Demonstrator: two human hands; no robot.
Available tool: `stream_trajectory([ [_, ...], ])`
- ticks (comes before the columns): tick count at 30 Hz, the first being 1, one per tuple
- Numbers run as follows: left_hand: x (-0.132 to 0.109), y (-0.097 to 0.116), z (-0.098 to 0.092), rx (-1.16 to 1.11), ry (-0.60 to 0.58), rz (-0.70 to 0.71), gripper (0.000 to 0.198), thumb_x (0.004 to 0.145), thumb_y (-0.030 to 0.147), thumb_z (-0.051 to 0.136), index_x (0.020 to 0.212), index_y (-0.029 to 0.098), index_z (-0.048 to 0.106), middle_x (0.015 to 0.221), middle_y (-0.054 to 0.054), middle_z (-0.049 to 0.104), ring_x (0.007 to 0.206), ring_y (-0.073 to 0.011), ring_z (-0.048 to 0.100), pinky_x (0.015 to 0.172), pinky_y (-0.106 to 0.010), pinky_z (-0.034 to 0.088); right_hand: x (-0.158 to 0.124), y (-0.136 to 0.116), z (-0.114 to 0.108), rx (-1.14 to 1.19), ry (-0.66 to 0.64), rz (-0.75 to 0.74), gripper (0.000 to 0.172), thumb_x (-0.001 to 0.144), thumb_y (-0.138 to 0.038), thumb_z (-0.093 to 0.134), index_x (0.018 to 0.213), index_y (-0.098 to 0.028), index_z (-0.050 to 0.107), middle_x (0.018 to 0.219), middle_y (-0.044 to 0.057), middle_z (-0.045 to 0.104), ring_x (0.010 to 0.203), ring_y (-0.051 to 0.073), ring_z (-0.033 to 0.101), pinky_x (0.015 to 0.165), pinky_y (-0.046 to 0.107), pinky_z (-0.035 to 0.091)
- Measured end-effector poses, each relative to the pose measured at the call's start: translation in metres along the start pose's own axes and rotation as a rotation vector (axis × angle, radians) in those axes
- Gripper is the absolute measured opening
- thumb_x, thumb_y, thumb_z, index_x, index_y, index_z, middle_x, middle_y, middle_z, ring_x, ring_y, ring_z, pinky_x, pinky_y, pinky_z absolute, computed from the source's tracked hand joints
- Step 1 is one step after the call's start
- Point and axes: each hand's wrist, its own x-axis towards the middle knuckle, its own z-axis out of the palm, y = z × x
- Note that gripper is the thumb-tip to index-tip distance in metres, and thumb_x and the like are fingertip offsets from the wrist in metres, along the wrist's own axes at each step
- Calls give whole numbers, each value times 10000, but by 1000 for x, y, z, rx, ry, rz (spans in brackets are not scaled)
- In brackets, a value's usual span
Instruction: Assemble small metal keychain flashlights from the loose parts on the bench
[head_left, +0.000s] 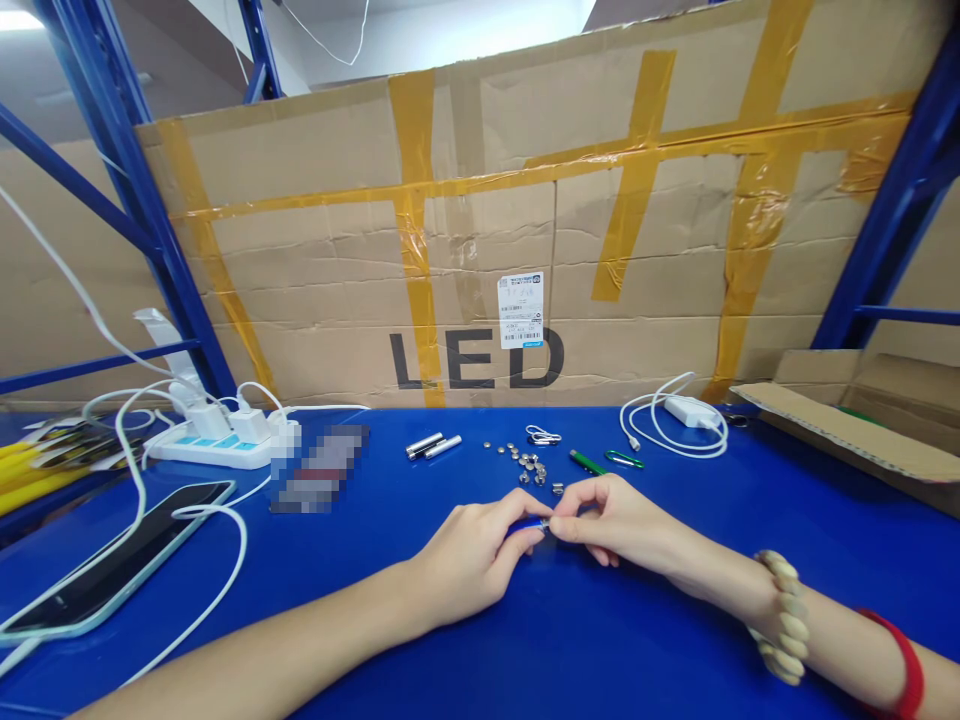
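Note:
My left hand (474, 556) pinches a slim blue metal tube (528, 524) with a silver end, low over the blue table. At that silver end, my right hand (611, 518) has thumb and forefinger pressed together; whatever small part sits between them is mostly hidden. Just behind the hands lie several small round silver pieces (529, 463). A green tube (586, 462) rests beyond my right hand, beside a green carabiner (624, 459). Farther back are a silver carabiner (542, 435) and two silver tubes (434, 446).
At the left, a phone (120, 555) lies among white cables, near a white power strip (217, 444) with plugs. A white adapter with a coiled cable (691, 412) sits back right, before an open cardboard box (847, 425). Upright cardboard (337, 290) closes off the back.

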Motion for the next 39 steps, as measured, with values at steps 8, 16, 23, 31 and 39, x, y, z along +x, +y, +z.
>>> stream_trajectory([
  [8,-1,1,1,-2,-1,2,212,900,225,412,1072,219,534,913,-2,666,790,-134,632,690,-203,452,0,0,1,1,1,-2,323,671,-444,684,662,-129,611,508,-42,520,377,32,421,353,151,298],
  [16,-1,0,2,2,2,10,210,902,229,405,1071,221,530,898,-2,665,779,-132,630,685,-203,451,0,0,-1,8,-10,-4,334,664,-460,689,673,-133,622,497,-45,514,382,36,418,362,156,302],
  [23,-1,0,1,10,1,8,200,904,234,400,1055,215,529,865,-2,667,741,-128,628,662,-200,451,0,0,-1,-9,-13,1,345,661,-470,687,684,-131,630,474,-44,511,381,41,420,369,158,305],
  [31,-2,1,1,20,-9,13,215,904,234,399,1077,213,524,872,-7,668,757,-133,631,663,-203,455,0,-1,-1,-10,-18,-9,350,666,-480,680,686,-134,633,485,-41,514,385,43,415,368,164,295],
  [39,-1,1,1,16,-6,20,212,904,226,401,1072,211,529,874,-8,666,757,-129,626,669,-200,450,0,0,0,-5,-16,0,343,666,-469,683,690,-131,636,488,-46,507,385,38,413,364,160,291],
])
